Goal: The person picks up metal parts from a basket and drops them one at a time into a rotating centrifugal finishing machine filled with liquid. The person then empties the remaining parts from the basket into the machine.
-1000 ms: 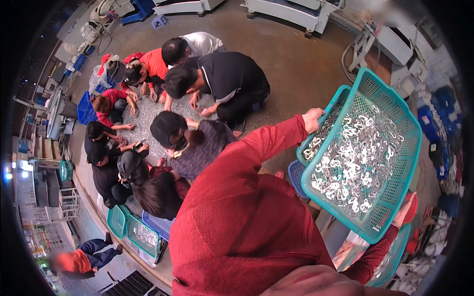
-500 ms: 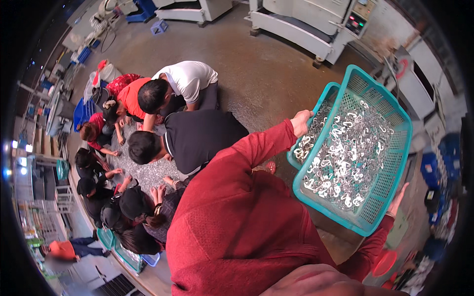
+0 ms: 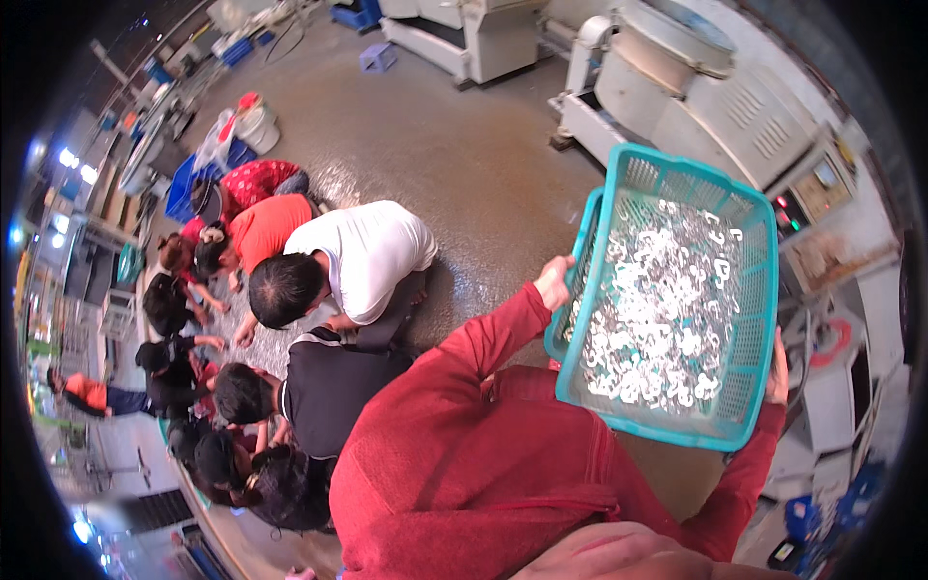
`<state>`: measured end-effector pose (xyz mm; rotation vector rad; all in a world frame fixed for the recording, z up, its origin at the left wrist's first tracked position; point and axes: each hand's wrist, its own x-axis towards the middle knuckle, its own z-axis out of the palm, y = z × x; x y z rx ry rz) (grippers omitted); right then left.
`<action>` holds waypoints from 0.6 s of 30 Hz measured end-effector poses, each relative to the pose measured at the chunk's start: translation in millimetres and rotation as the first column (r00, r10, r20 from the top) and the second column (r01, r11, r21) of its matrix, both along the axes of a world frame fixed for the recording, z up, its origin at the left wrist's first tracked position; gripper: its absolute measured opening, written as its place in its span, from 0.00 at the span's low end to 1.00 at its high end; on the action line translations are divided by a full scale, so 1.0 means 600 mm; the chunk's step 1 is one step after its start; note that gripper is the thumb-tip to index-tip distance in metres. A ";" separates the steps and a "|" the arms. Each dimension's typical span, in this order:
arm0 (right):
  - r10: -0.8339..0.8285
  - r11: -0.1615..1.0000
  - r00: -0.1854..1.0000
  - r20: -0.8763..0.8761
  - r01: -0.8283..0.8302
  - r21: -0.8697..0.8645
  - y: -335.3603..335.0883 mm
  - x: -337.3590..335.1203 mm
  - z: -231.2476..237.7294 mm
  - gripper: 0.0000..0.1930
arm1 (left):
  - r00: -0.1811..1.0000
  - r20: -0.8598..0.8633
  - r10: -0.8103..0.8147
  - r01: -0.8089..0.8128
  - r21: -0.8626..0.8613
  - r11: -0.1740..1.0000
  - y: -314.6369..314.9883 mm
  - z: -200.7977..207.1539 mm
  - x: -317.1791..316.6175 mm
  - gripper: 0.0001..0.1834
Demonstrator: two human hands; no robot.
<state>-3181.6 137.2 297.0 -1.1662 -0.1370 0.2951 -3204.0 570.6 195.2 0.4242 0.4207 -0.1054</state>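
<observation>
A teal plastic basket (image 3: 765, 290) with perforated walls is held in front of my body, tilted in the picture. Many small shiny metal pieces (image 3: 657, 319), hook- or S-shaped, are spread over its bottom. Behind its left side shows the rim of a second teal basket (image 3: 584, 246), mostly covered by the first. My left hand (image 3: 554, 282) is closed on that left rim, fingers partly hidden. On the far right side, my right hand (image 3: 779, 375) presses against the basket's outer wall, holding it; the wall hides part of that hand.
To my left, several people crouch around a spread of small metal pieces (image 3: 266, 346) on the floor; one in a dark shirt (image 3: 338, 391) is close to my left arm. Large grey machines (image 3: 677, 87) stand ahead and right. A small purple stool (image 3: 377, 58) sits farther off.
My view has turned, and the machines now stand nearer behind the baskets. The upper basket covers more of the lower one. My right hand has come higher along the basket's right wall.
</observation>
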 end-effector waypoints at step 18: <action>0.302 0.940 0.930 -0.210 -0.328 -0.099 -0.211 0.004 -0.048 0.47 | 0.842 -0.009 0.540 -0.535 0.121 0.836 -0.252 -0.055 -0.483 0.19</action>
